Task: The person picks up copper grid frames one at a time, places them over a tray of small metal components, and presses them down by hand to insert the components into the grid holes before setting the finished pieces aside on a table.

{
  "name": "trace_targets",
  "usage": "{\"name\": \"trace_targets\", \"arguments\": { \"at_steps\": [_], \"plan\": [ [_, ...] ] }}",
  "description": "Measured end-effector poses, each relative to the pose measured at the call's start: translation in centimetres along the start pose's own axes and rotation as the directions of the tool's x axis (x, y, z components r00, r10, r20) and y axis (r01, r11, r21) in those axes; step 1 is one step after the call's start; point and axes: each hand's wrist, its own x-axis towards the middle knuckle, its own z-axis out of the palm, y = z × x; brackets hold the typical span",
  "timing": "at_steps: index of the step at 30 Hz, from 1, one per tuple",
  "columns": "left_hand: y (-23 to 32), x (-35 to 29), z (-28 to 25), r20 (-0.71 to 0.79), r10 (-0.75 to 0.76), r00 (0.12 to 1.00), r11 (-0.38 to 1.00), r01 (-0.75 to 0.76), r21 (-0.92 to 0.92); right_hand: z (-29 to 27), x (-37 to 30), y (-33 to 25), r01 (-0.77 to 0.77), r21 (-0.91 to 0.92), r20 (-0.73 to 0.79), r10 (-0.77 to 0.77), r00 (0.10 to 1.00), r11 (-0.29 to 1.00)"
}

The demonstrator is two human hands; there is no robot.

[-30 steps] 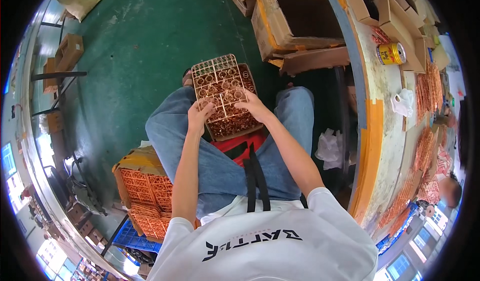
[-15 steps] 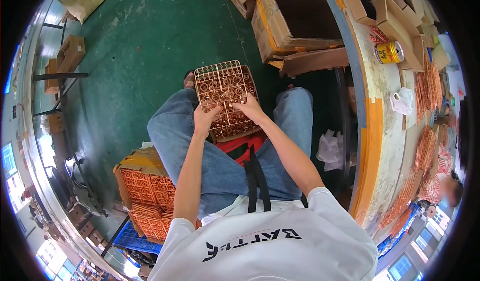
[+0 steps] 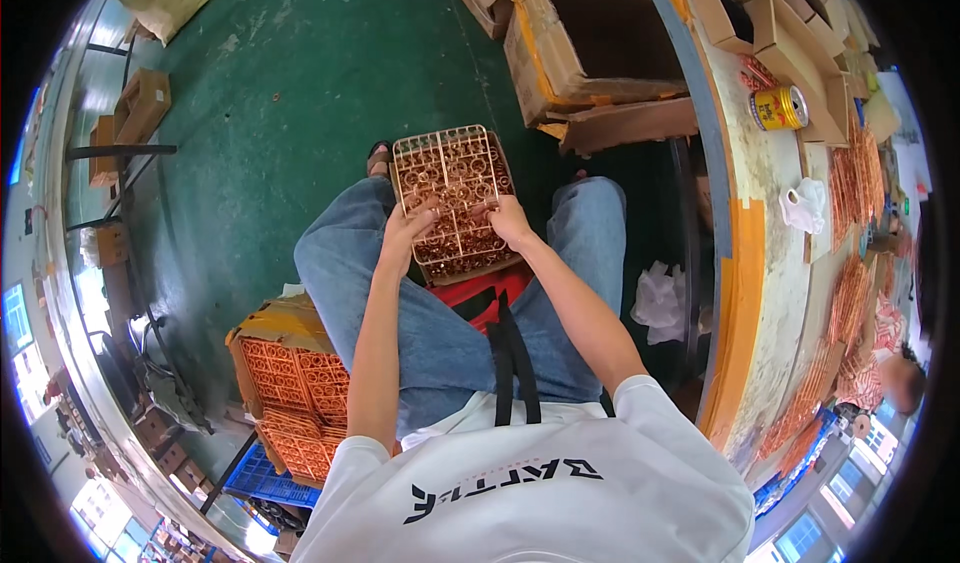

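Observation:
Between my knees, my hands hold a copper-coloured plastic sprue frame (image 3: 443, 148), a rectangular grid with small ring-like parts in it. My left hand (image 3: 408, 227) grips its left side, thumb on top. My right hand (image 3: 509, 222) grips the right side, with the thumb reaching in over the grid. Beneath the frame is a cardboard box (image 3: 507, 153) full of small loose copper-coloured pieces (image 3: 475, 264). Fingers under the frame are hidden.
A carton of stacked orange sprue frames (image 3: 290, 383) stands by my left thigh, near a blue crate (image 3: 270, 478). An open cardboard box (image 3: 545, 53) sits ahead right. Along my right runs a workbench (image 3: 745, 293) bearing a yellow can (image 3: 778, 109) and more frames (image 3: 848, 298).
My hands have moved slightly apart on the frame, the right thumb shifting outward. The frame has straightened and shifted a little to the right and nearer me.

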Motion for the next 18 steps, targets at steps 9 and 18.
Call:
{"name": "trace_targets", "arguments": {
  "at_steps": [9,18],
  "plan": [
    [0.7,-0.2,-1.1,0.005,-0.181,0.983,0.966,0.179,-0.186,-0.3,-0.9,-1.9,0.196,0.034,0.126,-0.198,0.972,0.980],
    [-1.3,0.6,-1.2,-0.188,-0.039,0.981,0.979,0.076,0.190,0.8,-1.6,-3.9,-0.108,0.337,0.393,-0.035,0.919,0.935]
  ]
}}
